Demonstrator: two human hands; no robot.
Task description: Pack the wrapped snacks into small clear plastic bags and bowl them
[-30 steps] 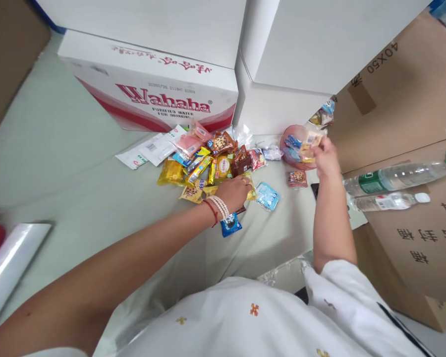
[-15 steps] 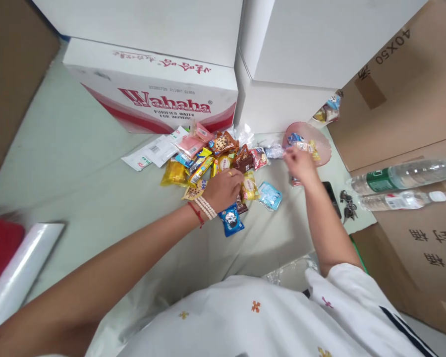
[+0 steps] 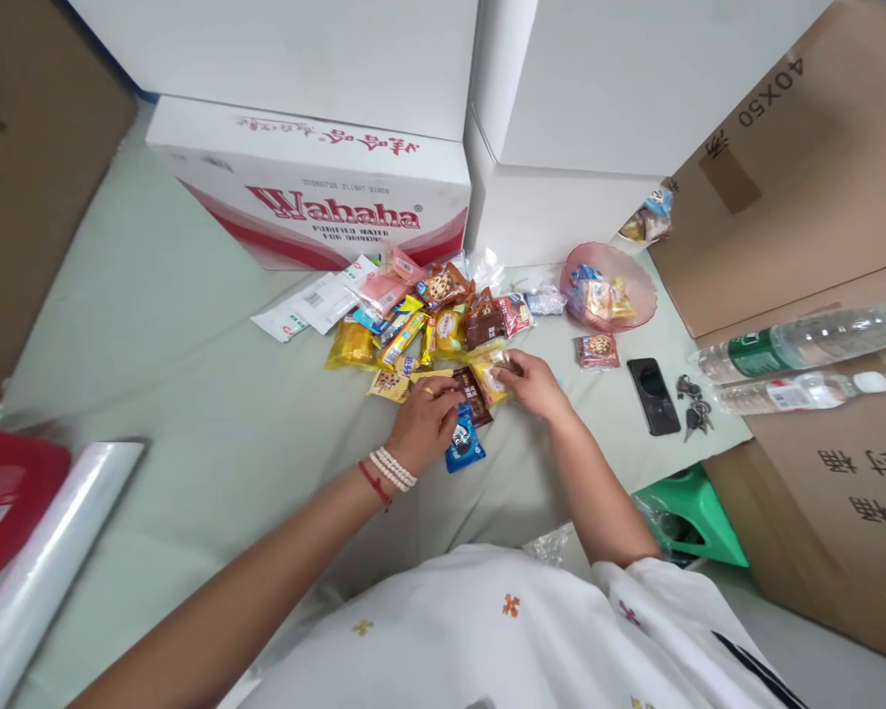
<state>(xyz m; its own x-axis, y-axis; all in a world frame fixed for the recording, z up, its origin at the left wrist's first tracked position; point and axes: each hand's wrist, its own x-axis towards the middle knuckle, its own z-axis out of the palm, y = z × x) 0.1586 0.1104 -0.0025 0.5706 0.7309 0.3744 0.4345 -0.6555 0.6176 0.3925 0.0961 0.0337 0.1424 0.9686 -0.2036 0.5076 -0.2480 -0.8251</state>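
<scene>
My right hand (image 3: 537, 384) has its thumb and fingers closed on the edge of a yellow snack packet (image 3: 489, 366) at the near side of a pile of wrapped snacks (image 3: 447, 320). To its left, my left hand (image 3: 424, 423) bends its fingers over the packets; what lies under the fingertips is hidden. Just by those fingertips are a blue snack packet (image 3: 465, 445) and a dark brown packet (image 3: 474, 396). A beige cookie packet (image 3: 393, 382) lies beyond the left hand. A pink translucent bowl (image 3: 641, 286) at the right holds several packets.
A Wahaha water carton (image 3: 325, 212) and white boxes (image 3: 568, 217) stand behind the pile. On the right are a cookie packet (image 3: 597, 351), a phone (image 3: 653, 396), keys (image 3: 696, 409) and two plastic bottles (image 3: 819, 345). A white roll (image 3: 59, 561) lies at the left.
My right hand has come left from beside the pink bowl to the yellow packet. My left hand has drawn back slightly toward me, uncovering more of the brown packet.
</scene>
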